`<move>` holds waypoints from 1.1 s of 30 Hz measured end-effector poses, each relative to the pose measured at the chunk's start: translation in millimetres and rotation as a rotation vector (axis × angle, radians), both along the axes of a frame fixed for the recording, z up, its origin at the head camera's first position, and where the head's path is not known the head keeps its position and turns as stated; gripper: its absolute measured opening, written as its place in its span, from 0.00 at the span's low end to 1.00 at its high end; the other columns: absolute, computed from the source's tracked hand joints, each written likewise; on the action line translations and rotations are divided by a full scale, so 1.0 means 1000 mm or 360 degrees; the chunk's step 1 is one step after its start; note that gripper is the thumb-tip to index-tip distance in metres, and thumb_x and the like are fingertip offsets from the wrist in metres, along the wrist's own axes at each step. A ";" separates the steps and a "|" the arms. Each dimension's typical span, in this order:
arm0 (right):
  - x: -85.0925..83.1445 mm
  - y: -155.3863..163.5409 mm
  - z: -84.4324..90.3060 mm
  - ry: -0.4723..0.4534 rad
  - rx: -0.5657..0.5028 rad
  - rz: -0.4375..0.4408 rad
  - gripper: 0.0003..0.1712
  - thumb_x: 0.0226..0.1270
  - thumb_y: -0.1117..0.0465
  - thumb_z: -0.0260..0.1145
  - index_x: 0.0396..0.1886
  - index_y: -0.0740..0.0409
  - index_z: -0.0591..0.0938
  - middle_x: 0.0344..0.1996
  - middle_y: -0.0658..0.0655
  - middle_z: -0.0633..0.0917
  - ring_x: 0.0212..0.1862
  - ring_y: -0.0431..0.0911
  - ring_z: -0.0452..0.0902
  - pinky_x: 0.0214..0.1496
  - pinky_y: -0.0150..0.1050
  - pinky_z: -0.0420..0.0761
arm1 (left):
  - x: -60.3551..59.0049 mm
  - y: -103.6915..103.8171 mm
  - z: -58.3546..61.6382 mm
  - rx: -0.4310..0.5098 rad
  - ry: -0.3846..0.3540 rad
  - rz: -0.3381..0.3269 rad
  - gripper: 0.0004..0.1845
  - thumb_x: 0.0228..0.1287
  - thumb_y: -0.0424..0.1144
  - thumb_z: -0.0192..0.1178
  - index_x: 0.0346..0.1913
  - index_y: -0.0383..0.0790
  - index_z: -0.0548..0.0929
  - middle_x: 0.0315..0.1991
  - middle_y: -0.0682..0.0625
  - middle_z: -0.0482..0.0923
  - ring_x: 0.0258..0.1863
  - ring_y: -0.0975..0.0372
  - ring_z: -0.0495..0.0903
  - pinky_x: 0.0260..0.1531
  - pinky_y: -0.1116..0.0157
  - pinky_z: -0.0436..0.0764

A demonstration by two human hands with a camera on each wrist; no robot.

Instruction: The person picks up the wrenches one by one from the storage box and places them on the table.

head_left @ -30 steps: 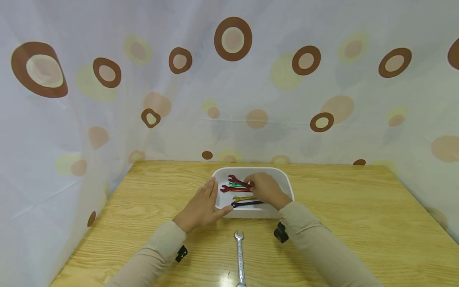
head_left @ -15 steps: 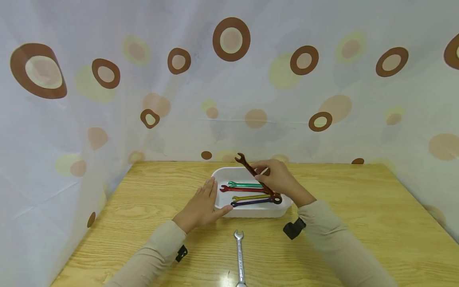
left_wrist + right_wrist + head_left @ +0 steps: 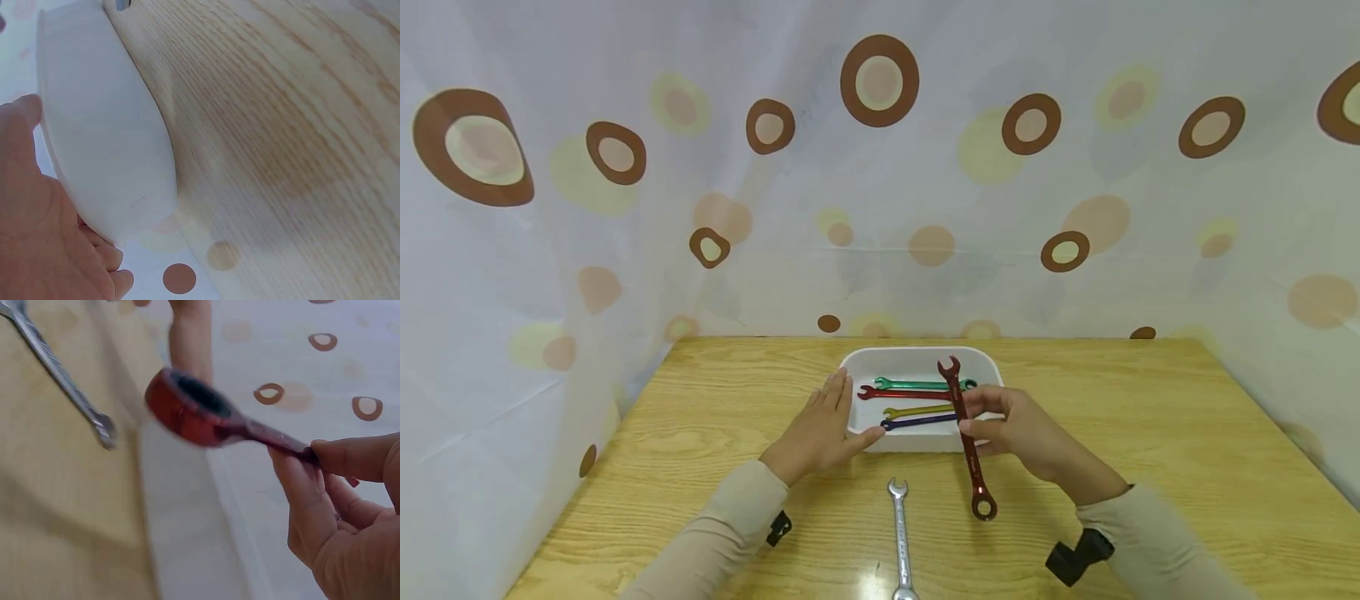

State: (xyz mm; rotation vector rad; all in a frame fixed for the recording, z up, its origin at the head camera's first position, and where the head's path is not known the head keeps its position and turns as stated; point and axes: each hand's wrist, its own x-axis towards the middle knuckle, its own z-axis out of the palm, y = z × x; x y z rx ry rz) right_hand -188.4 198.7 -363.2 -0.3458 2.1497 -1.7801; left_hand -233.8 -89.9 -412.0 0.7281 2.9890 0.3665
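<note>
Between thumb and fingers, my right hand (image 3: 1022, 433) pinches a dark red combination wrench (image 3: 972, 462) by its shaft, over the right front of a white tray (image 3: 910, 443). The wrench's open end points away and its ring end toward me; that ring end looms large in the right wrist view. My left hand (image 3: 820, 433) rests with straight fingers against the tray's left end, thumb at the front rim. Inside the tray lie a green wrench (image 3: 913, 385), a bright red wrench (image 3: 902, 394), a yellow wrench (image 3: 917, 412) and a purple wrench (image 3: 917, 422).
A silver wrench (image 3: 902, 533) lies lengthwise on the wooden table (image 3: 715, 392), in front of the tray. Behind the table hangs a white curtain (image 3: 775, 292) patterned with brown, yellow and peach spots.
My right hand has lifted the dark red wrench out of the tray, then drawn it nearer and to the right, swinging its ring end toward me. The left hand has stayed at the tray.
</note>
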 end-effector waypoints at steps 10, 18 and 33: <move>0.050 -0.007 -0.047 -0.0337 -0.0132 0.0058 0.15 0.64 0.67 0.64 0.45 0.71 0.71 0.37 0.57 0.74 0.36 0.45 0.76 0.38 0.40 0.85 | 0.000 -0.001 -0.001 -0.0022 -0.0017 0.0009 0.53 0.66 0.70 0.41 0.74 0.26 0.46 0.76 0.36 0.38 0.75 0.47 0.41 0.72 0.50 0.49; 0.059 -0.015 -0.072 -0.0423 -0.0110 0.0043 0.11 0.64 0.71 0.61 0.42 0.69 0.69 0.32 0.56 0.74 0.34 0.43 0.77 0.36 0.40 0.85 | -0.001 0.000 -0.002 -0.0018 -0.0025 0.0008 0.53 0.65 0.70 0.41 0.74 0.27 0.46 0.76 0.37 0.37 0.75 0.48 0.40 0.72 0.51 0.47; 0.059 -0.026 -0.078 -0.0158 0.0234 0.0116 0.14 0.67 0.68 0.61 0.47 0.72 0.69 0.23 0.57 0.78 0.20 0.42 0.79 0.22 0.39 0.83 | 0.002 0.000 0.001 -0.0011 -0.0011 0.0000 0.52 0.66 0.70 0.42 0.74 0.26 0.47 0.76 0.36 0.39 0.75 0.47 0.42 0.72 0.50 0.48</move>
